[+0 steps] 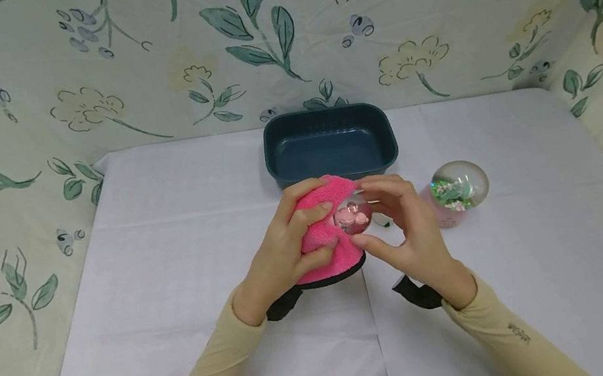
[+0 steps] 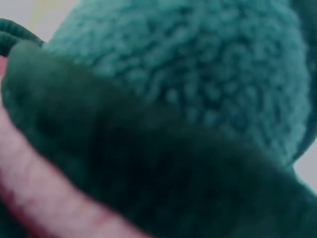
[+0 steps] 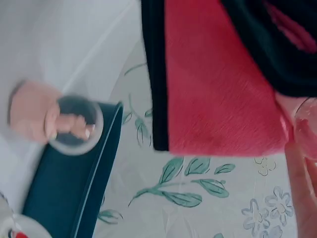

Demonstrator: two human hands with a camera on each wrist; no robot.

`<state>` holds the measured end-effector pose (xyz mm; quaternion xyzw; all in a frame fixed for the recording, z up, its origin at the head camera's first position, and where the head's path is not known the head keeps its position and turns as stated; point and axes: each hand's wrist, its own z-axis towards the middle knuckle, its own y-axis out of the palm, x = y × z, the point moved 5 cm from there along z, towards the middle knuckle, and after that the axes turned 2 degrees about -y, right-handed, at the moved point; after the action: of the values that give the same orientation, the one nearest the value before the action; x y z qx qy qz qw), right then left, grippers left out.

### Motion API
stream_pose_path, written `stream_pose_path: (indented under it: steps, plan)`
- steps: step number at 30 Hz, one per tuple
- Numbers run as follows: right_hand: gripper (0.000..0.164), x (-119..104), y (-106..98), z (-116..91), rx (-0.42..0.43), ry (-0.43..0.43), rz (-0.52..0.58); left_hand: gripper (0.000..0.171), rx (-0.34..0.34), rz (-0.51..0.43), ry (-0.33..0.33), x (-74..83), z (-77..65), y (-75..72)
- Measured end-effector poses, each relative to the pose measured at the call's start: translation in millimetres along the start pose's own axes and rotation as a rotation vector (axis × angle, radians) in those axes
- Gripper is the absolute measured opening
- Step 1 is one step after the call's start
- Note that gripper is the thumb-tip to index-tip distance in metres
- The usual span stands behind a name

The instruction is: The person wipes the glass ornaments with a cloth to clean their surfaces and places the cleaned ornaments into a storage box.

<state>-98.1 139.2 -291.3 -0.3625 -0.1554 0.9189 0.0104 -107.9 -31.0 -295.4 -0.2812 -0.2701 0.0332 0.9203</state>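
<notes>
Two hands are sharing the work, the left hand (image 1: 281,244) gripping the bunched pink cloth (image 1: 321,236) and the right hand (image 1: 420,246) pinching a small glass globe (image 1: 352,218) between thumb and fingers, so wiping it well is probably calling for light, even pressure, a slow turning of the curved glass and fingertips kept off the rubbed part. That globe is sitting between the hands, nestling against the cloth on its left side, while a snow globe (image 1: 460,191) is standing just beside the right hand and a dark blue bin (image 1: 331,150) is resting ahead of both
</notes>
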Motion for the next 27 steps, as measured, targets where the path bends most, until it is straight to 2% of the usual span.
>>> stream_pose_path:
  steps: [3, 5, 7, 10, 13, 17, 21, 23, 24, 25, 27]
  plan:
    - [0.053, -5, 0, 3, -0.041, -0.147, -0.107, 0.062, 0.010, -0.015, -0.013, -1.1, 0.4, -2.4]
    - [0.048, -6, 0, 3, -0.048, -0.211, -0.185, 0.062, 0.010, -0.025, -0.011, -1.6, -0.1, -2.5]
    - [0.048, -6, -1, 3, -0.045, -0.247, -0.227, 0.061, 0.007, -0.027, -0.007, -1.9, -0.9, -2.0]
    - [0.050, -4, -1, 1, -0.033, -0.246, -0.221, 0.060, 0.002, -0.025, -0.003, -2.0, -1.9, -1.0]
    - [0.052, 0, -1, -1, -0.022, -0.196, -0.193, 0.059, -0.009, -0.016, 0.003, -1.5, -2.0, 0.3]
    - [0.054, 9, 0, -2, -0.022, -0.047, -0.117, 0.057, -0.023, 0.003, 0.025, 1.1, -1.3, 2.0]
    - [0.033, 18, 1, -5, -0.011, 0.194, 0.078, 0.057, -0.037, 0.031, 0.058, 2.4, -1.3, 5.9]
    - [0.024, 22, 2, -7, -0.002, 0.287, 0.140, 0.058, -0.028, 0.018, 0.048, 0.3, -1.8, 7.5]
    - [0.022, 23, 2, -7, -0.003, 0.305, 0.149, 0.059, -0.019, 0.001, 0.032, -1.3, -2.1, 7.7]
    - [0.025, 22, 3, -7, -0.013, 0.295, 0.114, 0.058, -0.001, -0.025, 0.011, -3.3, -2.4, 7.3]
    - [0.040, 20, 4, -6, -0.042, 0.226, 0.020, 0.056, 0.043, -0.086, -0.051, -8.1, -2.9, 5.2]
